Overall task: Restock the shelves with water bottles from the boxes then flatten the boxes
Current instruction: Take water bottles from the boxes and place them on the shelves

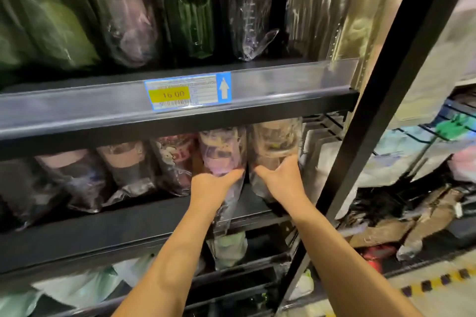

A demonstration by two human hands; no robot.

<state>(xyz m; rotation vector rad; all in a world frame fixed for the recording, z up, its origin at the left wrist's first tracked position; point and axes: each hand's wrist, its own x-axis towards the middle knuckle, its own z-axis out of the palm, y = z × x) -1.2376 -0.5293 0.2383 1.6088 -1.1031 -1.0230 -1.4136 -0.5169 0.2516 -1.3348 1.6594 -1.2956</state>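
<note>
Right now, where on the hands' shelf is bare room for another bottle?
Only the dark front strip of the shelf, ahead of the wrapped bottles left of the left hand. The held bottles stand side by side, and white packs crowd right of the right hand.

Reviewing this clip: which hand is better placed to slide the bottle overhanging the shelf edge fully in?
Left hand: it holds that wrapped bottle; the right hand holds its neighbour.

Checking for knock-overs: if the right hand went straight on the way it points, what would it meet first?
The wrapped bottle the right hand grips; what stands behind it is too dark to tell.
</note>
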